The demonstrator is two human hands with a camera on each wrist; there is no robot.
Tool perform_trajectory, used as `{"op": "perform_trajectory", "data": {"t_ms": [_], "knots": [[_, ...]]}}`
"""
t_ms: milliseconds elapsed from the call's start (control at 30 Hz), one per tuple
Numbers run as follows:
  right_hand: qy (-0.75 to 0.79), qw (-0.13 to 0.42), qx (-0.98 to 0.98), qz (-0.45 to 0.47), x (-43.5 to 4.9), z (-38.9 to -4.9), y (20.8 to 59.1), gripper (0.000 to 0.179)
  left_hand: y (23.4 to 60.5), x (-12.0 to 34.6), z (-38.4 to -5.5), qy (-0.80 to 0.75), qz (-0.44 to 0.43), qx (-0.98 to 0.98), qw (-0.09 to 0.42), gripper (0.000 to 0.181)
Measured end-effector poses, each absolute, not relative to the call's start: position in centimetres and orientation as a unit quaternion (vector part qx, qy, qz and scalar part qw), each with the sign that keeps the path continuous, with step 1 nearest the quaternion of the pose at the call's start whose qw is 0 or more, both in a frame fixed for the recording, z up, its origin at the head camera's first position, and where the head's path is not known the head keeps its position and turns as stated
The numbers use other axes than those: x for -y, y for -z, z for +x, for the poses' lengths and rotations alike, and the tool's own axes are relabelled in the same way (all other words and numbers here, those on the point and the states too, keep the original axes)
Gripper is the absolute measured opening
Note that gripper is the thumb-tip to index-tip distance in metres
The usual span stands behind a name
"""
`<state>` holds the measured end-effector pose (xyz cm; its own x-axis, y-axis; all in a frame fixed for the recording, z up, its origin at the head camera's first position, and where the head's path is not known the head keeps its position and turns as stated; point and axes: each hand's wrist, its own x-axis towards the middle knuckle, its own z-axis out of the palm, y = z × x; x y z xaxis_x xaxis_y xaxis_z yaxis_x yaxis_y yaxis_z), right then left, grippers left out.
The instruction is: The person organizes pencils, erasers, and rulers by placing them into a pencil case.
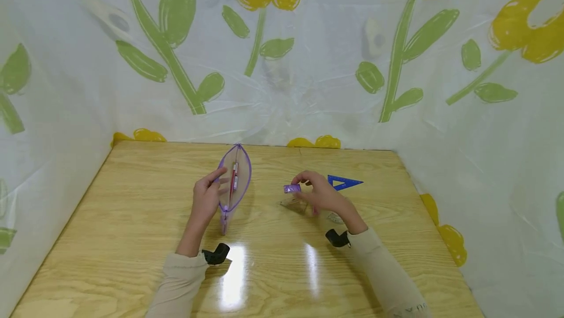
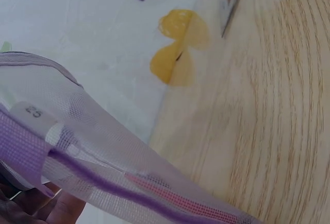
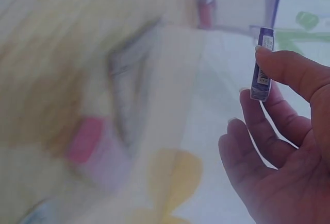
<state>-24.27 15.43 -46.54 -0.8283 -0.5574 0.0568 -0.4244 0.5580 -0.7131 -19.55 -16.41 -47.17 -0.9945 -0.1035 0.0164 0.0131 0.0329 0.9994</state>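
My left hand [image 1: 207, 195] grips the left side of a mesh pencil pouch [image 1: 243, 193] with purple trim, its mouth spread wide. Inside lie a red pencil [image 1: 231, 185] and another small white-and-red item that I cannot make out. In the left wrist view the pouch's pale mesh [image 2: 108, 126] fills the lower left. To the right of the pouch, my right hand [image 1: 323, 193] pinches a small flat purple block [image 3: 262, 64] with a printed label between thumb and fingers. The block is held above the table, apart from the pouch.
Below the right hand lies a clear set square [image 1: 293, 205]; a blue set square [image 1: 345, 182] is beyond it. A pink-and-pale block [image 3: 87, 139] and a clear piece [image 1: 335, 217] lie nearby. Flowered sheeting [image 1: 282, 92] walls the wooden table [image 1: 145, 200].
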Motion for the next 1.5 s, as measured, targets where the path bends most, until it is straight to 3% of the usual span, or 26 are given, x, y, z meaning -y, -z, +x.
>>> {"op": "perform_trajectory", "data": {"t_ms": [467,1000,1500], "knots": [[0.361,0.043,-0.853,-0.375,-9.4,-25.9,41.9,0.017,47.0,16.4,-19.6,0.690,0.020,0.722,0.045,0.046],[0.277,0.052,-0.848,-0.448,-4.4,-25.9,40.1,0.017,47.1,16.4,-19.3,0.693,0.020,0.720,0.040,0.047],[0.240,0.089,-0.852,-0.456,-2.9,-25.3,40.4,0.020,47.0,16.6,-19.1,0.694,0.018,0.719,0.031,0.046]]}}
